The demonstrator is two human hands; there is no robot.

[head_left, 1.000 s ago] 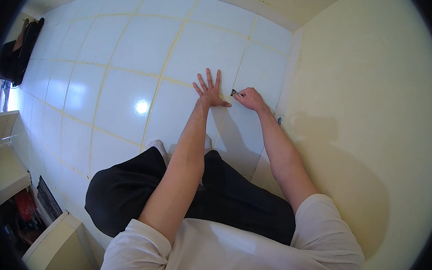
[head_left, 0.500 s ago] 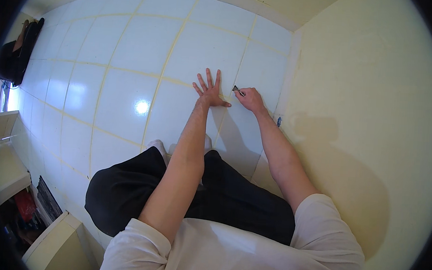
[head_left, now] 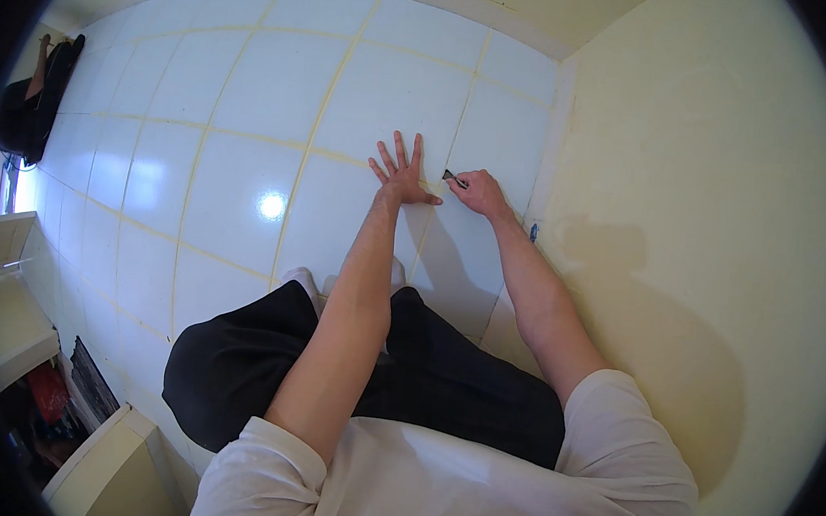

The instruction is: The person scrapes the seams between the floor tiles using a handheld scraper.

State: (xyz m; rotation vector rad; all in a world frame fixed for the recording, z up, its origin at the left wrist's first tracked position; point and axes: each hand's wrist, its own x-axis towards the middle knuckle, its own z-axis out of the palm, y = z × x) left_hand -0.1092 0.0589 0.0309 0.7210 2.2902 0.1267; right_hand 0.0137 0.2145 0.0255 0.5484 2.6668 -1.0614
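My left hand [head_left: 401,180] lies flat on the white tiled floor [head_left: 253,83], its fingers spread wide, with nothing in it. To its right, my right hand [head_left: 480,193] is closed around a small scraper [head_left: 454,178] with a dark, flared tip; most of its handle is hidden in my fingers. The scraper's tip points left and rests at or just over the grout line [head_left: 461,119] between two tiles. Dark residue shows along that line beyond the tip, while other joints look yellowish.
A cream wall [head_left: 701,181] rises close on my right, with a small blue object [head_left: 534,232] at its foot. Cream cabinetry [head_left: 12,319] stands at the lower left, holding dark and red items. A black item [head_left: 29,112] sits at the far left.
The scraper's tip has shifted slightly toward me and turned more to the left. My right hand has moved with it a little; my left hand stays in place.
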